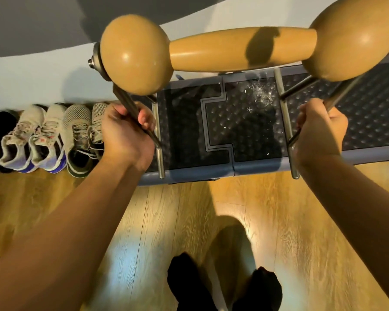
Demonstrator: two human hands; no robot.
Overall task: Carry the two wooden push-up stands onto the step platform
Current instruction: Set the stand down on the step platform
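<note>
A wooden push-up stand, with a thick handle and two rounded knobs on a metal frame, hangs close to the camera above the step platform. My left hand is shut on the stand's left metal leg. My right hand is shut on its right metal leg. Two metal foot bars lie over the platform's black studded top; whether they touch it I cannot tell. The platform is blue-edged and stands on the wooden floor against the wall. A second stand is not in view.
Several sneakers stand in a row along the wall left of the platform. My feet in black socks are on the wooden floor in front of it. A pale wall runs behind.
</note>
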